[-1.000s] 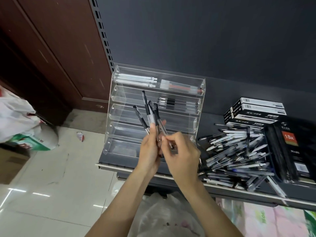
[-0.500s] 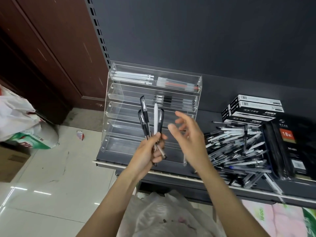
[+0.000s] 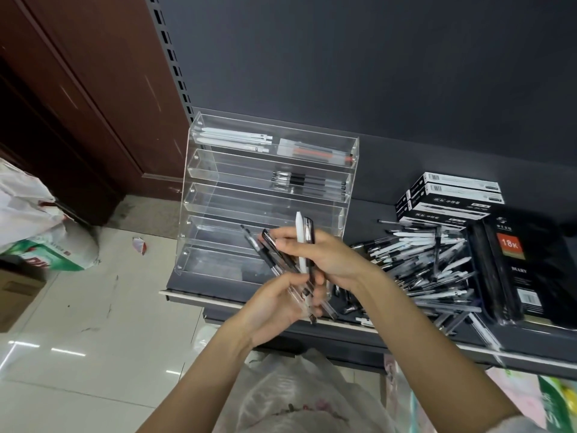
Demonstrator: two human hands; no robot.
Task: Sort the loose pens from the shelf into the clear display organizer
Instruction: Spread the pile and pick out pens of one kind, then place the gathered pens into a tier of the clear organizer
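Note:
My left hand (image 3: 274,307) grips the lower ends of a bunch of pens (image 3: 282,254), black ones and clear ones. My right hand (image 3: 324,260) reaches across from the right and pinches a white pen (image 3: 300,242) and a black-capped pen (image 3: 309,231) in that bunch. Both hands are in front of the lower tiers of the clear display organizer (image 3: 199,210), which stands on the dark shelf (image 3: 530,342). Its top tier holds white and red pens, its second tier black ones. A heap of loose pens (image 3: 431,264) lies on the shelf to the right.
Black-and-white pen boxes (image 3: 449,195) and black diary packs (image 3: 524,264) sit at the shelf's right end. A plastic bag (image 3: 296,398) lies below my arms. On the tiled floor at left are a white sack (image 3: 34,226) and a cardboard box (image 3: 15,295).
My right hand has come back from open in the air to the bunch and taken hold of the white pen. The bunch has tilted and fanned out in my left hand.

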